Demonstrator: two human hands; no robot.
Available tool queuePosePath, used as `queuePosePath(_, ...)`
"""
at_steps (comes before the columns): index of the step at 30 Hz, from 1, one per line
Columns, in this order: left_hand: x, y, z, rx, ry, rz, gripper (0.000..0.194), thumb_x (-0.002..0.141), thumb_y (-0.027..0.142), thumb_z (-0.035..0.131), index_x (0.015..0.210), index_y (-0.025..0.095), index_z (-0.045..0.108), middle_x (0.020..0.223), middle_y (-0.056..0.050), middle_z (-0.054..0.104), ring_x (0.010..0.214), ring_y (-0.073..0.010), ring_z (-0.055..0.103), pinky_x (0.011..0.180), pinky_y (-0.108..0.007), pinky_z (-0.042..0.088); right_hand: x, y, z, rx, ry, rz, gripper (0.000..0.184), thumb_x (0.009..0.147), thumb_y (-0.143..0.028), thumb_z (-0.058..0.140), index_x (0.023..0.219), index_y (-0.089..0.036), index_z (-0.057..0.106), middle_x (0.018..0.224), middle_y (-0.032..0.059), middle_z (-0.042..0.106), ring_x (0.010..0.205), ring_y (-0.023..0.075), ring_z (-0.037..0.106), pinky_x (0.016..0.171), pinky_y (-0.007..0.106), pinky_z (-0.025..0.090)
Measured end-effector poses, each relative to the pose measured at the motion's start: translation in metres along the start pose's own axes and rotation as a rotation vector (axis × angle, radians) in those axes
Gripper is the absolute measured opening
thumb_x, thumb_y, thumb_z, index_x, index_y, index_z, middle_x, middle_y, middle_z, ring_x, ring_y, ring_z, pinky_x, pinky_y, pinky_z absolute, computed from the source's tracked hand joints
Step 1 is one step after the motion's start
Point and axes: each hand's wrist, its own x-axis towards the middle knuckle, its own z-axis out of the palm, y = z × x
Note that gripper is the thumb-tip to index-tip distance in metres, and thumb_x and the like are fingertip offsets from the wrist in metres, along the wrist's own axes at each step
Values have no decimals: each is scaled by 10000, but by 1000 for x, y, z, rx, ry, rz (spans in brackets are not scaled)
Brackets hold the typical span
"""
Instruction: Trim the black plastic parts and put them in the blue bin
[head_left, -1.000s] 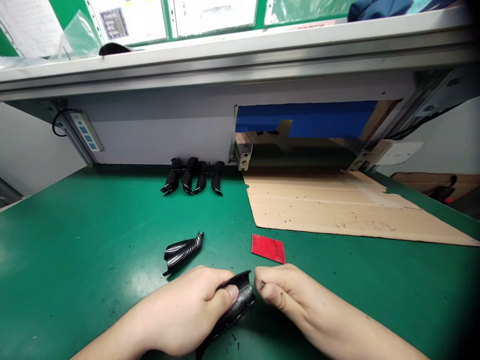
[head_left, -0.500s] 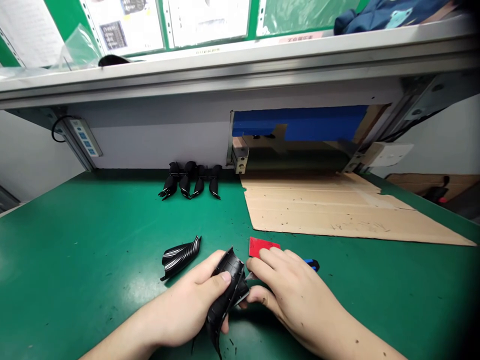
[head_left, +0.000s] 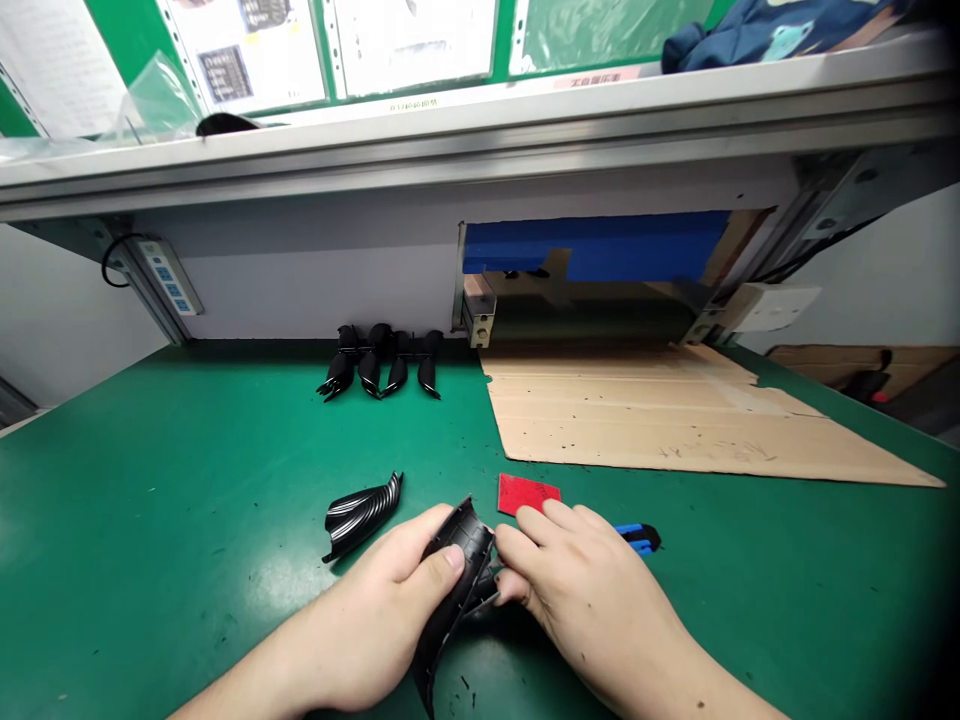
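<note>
My left hand [head_left: 390,600] is closed around a curved black plastic shell [head_left: 457,575], thumb pressed on its hollow inner side. A second black edge shows just beneath the shell; whether it is a separate piece, I cannot tell. My right hand [head_left: 585,590] grips a utility knife, whose blue and black handle [head_left: 639,538] sticks out behind the knuckles. The fingertips of that hand are close against the shell's right edge, and they hide the blade. To the left lies a ribbed, glossy black shell [head_left: 364,515] on the green table [head_left: 187,520].
A red rectangular pad [head_left: 527,492] lies just beyond my right hand. Several black shells [head_left: 382,362] stand joined along the back panel. Flat cardboard [head_left: 637,415] covers the back right. Overhead runs a shelf edge [head_left: 420,150]. Small black shavings dot the table.
My right hand has turned from a fist to palm-down and met the shell's right edge; the knife handle has come into view. My left hand has tilted the shell more upright.
</note>
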Motion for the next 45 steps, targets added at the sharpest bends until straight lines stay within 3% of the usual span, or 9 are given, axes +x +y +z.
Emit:
queuePosePath(6,-2,3,-1,206,3,47,329,954,487,351,998,235,556,958,-7,599,1061,-210,501,946,-315,362,-3,-2,2,19,-183,27,126,896,-237,580,776,-200,571,704,17,560,651,214,475,626,321,283)
queuePosePath(10,-3,4,-1,250,-18,53,350,954,498,338,1014,239,567,943,-8,606,1022,-207,514,969,-326,353,-1,5,-3,320,-323,15,319,1012,-411,433,795,-209,550,704,-1,569,633,186,507,622,289,338)
queuePosePath(16,-2,1,0,50,47,53,386,941,512,393,1254,315,503,1172,9,569,1134,-188,471,1014,-285,322,3,14,-17,804,-145,130,565,964,-696,228,727,-211,394,673,-28,432,608,154,404,547,253,317)
queuePosePath(21,-1,-3,4,-162,-22,40,442,923,540,422,1298,311,467,1009,6,585,718,-121,531,754,-274,438,2,4,-17,741,-16,131,549,945,-709,275,868,-210,490,826,21,518,741,196,475,654,302,384)
queuePosePath(27,-2,-3,8,-211,-36,59,439,916,531,443,1252,255,508,939,-18,580,689,-123,505,677,-259,437,0,-6,-9,636,63,173,643,904,-766,185,931,-204,497,885,53,513,792,228,472,701,352,404)
queuePosePath(34,3,-8,6,-166,52,67,446,926,511,441,1308,284,473,1069,-12,588,903,-164,549,833,-275,442,1,7,-23,982,-208,129,606,940,-728,219,731,-204,438,664,-26,410,602,148,394,543,241,337)
queuePosePath(37,7,-6,5,-161,65,105,394,928,435,473,1299,301,481,1154,1,587,1136,-192,494,991,-286,376,0,16,-27,907,15,171,524,934,-709,355,891,-212,516,769,0,481,672,163,447,591,246,385)
queuePosePath(40,12,-6,7,-227,-10,61,447,876,360,551,1309,296,461,1215,-15,589,1133,-209,525,988,-317,402,1,13,-26,672,155,-26,375,971,-569,462,1012,-210,563,1012,75,541,836,193,530,721,285,434)
queuePosePath(45,13,-26,15,-286,-18,16,625,758,421,687,1329,266,486,1211,-59,641,1034,-273,614,912,-375,494,4,-10,-29,193,-68,-344,80,943,-247,535,918,-222,607,1162,0,572,830,164,573,694,275,427)
